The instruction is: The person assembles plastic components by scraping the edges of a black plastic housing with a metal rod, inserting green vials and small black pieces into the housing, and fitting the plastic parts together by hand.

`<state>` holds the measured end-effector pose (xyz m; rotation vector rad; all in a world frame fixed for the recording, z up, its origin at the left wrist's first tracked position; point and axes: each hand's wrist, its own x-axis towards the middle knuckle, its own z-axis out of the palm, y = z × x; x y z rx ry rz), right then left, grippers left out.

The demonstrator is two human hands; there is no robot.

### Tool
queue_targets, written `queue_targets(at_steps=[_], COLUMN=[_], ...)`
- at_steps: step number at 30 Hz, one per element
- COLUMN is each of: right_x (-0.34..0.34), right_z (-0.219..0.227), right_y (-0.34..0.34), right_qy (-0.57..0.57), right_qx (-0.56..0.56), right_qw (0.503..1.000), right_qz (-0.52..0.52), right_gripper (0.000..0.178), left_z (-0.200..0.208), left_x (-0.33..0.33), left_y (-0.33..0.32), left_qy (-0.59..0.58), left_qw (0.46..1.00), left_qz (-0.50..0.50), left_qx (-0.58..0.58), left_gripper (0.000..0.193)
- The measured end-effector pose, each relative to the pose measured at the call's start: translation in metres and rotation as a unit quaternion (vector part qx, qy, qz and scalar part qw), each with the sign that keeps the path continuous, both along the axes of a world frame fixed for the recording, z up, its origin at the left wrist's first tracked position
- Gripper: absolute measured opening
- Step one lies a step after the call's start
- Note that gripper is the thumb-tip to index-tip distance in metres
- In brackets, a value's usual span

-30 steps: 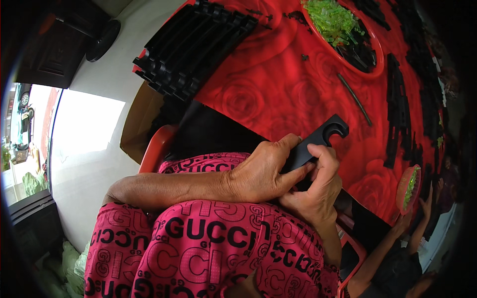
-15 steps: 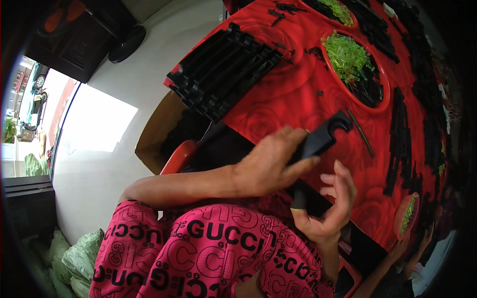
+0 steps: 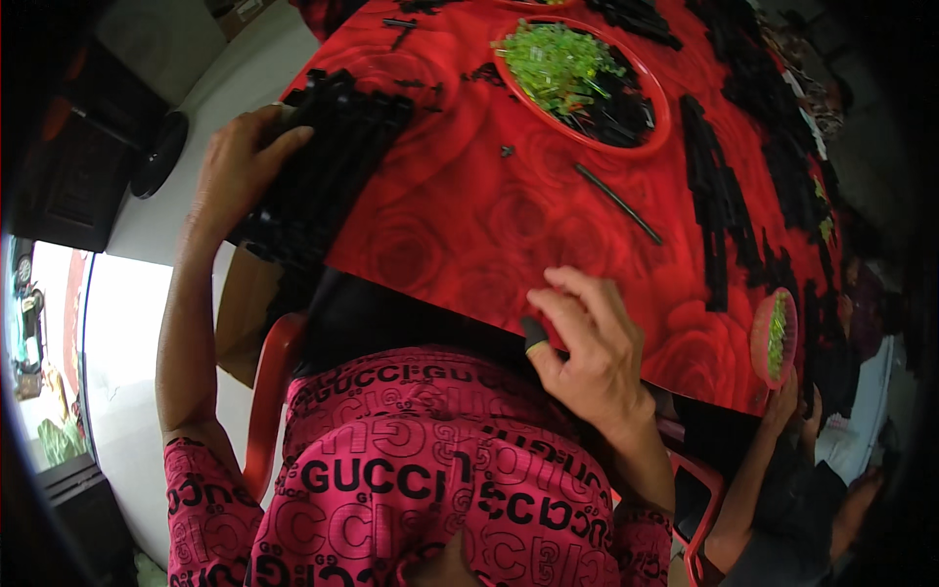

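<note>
At the left end of the red-covered table (image 3: 421, 225), my left hand (image 3: 240, 166) is closed at the outer side of a stack of black plastic parts (image 3: 337, 161). Its thumb lies across a black plastic part there, and its fingertips are partly hidden. My right hand (image 3: 602, 362) hovers over the near table edge, fingers apart and holding nothing. A black finger cover (image 3: 533, 333) sits on its thumb. Beyond that hand lies a thin dark rod (image 3: 618, 203).
A red-rimmed bowl (image 3: 655, 137) holds light-green translucent bits and black pieces. Long black strips (image 3: 719, 210) lie on the right. Near another person's arm (image 3: 748, 479) is a small pink dish (image 3: 760, 342) with green bits. A red chair (image 3: 269, 401) stands beside me.
My left hand has carried the hooked black plastic part leftward to the stack. My right hand has turned palm down and shifted slightly left. The view has swung, moving the table contents.
</note>
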<state>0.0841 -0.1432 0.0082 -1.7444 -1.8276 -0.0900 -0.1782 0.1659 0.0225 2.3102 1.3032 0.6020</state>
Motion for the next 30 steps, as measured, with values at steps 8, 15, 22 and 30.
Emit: queue_targets(at_steps=[8,15,22,30], right_x=[0.154,0.191,0.19,0.202], right_z=[0.018,0.001,-0.007,-0.043], right_y=[-0.013,-0.046,-0.055,-0.11], right_qy=[-0.134,-0.136,-0.083,0.111], right_qx=[-0.059,-0.182,-0.107,-0.024], right_qw=[0.92,0.859,0.915,0.946], right_qz=[-0.364,-0.459,-0.379,-0.305], right_gripper=[0.035,0.037,0.036,0.046], left_z=[-0.002,-0.002,0.001,0.055], left_x=[0.013,0.004,-0.001,0.034], left_y=[0.001,0.01,-0.004,-0.13], left_qy=[0.008,0.043,0.018,-0.277], left_qw=[0.998,0.999,0.998,0.926], left_qz=[0.046,0.01,0.015,-0.253], left_qx=[0.033,0.028,0.052,0.043], left_gripper=[0.052,0.057,0.049,0.023])
